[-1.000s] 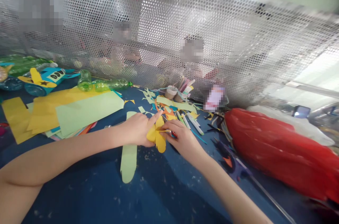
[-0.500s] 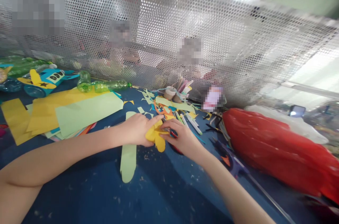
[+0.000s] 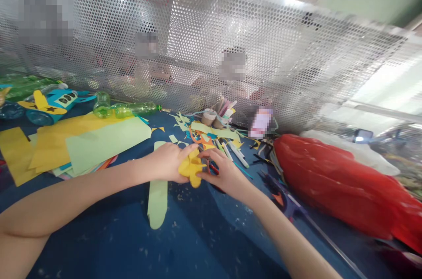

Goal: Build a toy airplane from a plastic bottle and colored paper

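Note:
A yellow paper cutout (image 3: 191, 167) with several rounded lobes, like a flower or propeller, is held just above the table. My left hand (image 3: 171, 162) grips it from the left, thumb along the top. From the other side my right hand (image 3: 224, 171) has its fingertips on the lobes, thumb below and index finger above. Red-handled scissors (image 3: 213, 167) show partly behind my right hand. Beneath my left wrist lies a long pale green paper strip (image 3: 158, 206) with a rounded end, its middle covered.
Yellow sheets (image 3: 49, 143) and a pale green sheet (image 3: 108, 140) lie left. Behind them are green plastic bottles (image 3: 135, 109) and a blue-and-yellow bottle plane (image 3: 56, 105). Markers (image 3: 235, 151) and paper scraps (image 3: 201, 136) lie ahead; a purple glue gun (image 3: 290, 204) and red bag (image 3: 329, 182) right.
The yellow cutout has turned a little between my hands. My right fingers have shifted from its middle to its right-hand lobes. The view has moved slightly.

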Motion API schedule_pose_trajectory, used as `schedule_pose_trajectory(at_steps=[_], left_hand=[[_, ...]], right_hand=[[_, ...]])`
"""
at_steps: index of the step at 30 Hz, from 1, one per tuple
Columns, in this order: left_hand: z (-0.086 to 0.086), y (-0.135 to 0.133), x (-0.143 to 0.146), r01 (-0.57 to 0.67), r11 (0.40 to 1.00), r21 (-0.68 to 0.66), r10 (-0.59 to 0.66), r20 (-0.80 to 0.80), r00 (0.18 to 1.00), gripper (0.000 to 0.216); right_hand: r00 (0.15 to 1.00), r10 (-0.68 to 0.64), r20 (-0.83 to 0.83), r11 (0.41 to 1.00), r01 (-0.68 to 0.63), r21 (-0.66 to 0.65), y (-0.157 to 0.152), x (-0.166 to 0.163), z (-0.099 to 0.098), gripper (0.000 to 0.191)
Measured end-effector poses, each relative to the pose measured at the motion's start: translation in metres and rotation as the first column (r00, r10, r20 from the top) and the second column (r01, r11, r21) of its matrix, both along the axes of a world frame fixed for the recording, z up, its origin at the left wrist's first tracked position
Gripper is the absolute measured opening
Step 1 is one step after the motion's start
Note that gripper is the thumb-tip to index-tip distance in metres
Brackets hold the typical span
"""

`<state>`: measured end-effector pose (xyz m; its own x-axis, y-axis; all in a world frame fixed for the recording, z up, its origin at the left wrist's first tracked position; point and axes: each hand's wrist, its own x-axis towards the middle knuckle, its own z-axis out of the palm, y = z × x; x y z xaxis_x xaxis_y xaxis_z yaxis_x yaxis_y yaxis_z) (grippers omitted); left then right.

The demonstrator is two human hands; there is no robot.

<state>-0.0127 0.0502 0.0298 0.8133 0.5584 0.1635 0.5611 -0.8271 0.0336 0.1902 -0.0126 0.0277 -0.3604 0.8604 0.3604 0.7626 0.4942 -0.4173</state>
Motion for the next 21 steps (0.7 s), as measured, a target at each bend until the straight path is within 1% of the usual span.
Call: schedule_pose_trajectory(at_steps=[5, 8, 10, 12, 14, 15, 16, 18, 20, 21], left_hand=[[0.001, -0.002, 0.001, -0.020, 1.000, -0.001, 0.020, -0.001, 1.000, 0.096], [0.005, -0.004, 0.000, -0.027, 1.000, -0.016, 0.026, -0.012, 1.000, 0.099], [0.009, -0.005, -0.002, -0.022, 0.998, -0.051, 0.021, -0.009, 1.000, 0.101], [0.015, -0.003, -0.005, -0.029, 0.995, -0.098, 0.030, 0.012, 0.999, 0.103], [0.021, -0.001, -0.008, -0.049, 0.991, -0.126, 0.056, 0.050, 0.997, 0.105], [0.024, 0.001, -0.009, -0.060, 0.990, -0.130, 0.069, 0.071, 0.995, 0.107], [0.026, 0.003, -0.010, -0.067, 0.989, -0.129, 0.079, 0.090, 0.993, 0.108], [0.028, 0.004, -0.010, -0.067, 0.990, -0.126, 0.082, 0.122, 0.989, 0.109], [0.027, 0.004, -0.009, -0.045, 0.992, -0.121, 0.062, 0.147, 0.987, 0.110], [0.026, 0.003, -0.008, -0.029, 0.993, -0.118, 0.047, 0.156, 0.987, 0.111]], right_hand=[[1.000, 0.029, 0.004, 1.000, -0.029, 0.001, -0.004, -0.003, 0.003, 0.036], [0.999, 0.032, -0.002, 0.999, -0.032, -0.002, -0.004, -0.004, 0.002, 0.033], [0.997, 0.037, -0.062, 0.999, -0.037, -0.002, -0.002, -0.003, -0.001, 0.037], [0.979, 0.000, -0.205, 1.000, -0.001, -0.001, 0.003, 0.001, -0.008, 0.040], [0.918, -0.074, -0.389, 0.997, 0.065, -0.037, 0.008, 0.006, -0.016, 0.037], [0.877, -0.102, -0.470, 0.994, 0.074, -0.078, 0.011, 0.007, -0.019, 0.036], [0.838, -0.115, -0.534, 0.990, 0.053, -0.131, 0.013, 0.008, -0.021, 0.036], [0.771, -0.106, -0.628, 0.971, -0.057, -0.233, 0.013, 0.006, -0.023, 0.039], [0.707, -0.112, -0.698, 0.933, -0.166, -0.318, 0.010, 0.001, -0.022, 0.042], [0.672, -0.134, -0.728, 0.913, -0.201, -0.354, 0.008, -0.002, -0.021, 0.042]])
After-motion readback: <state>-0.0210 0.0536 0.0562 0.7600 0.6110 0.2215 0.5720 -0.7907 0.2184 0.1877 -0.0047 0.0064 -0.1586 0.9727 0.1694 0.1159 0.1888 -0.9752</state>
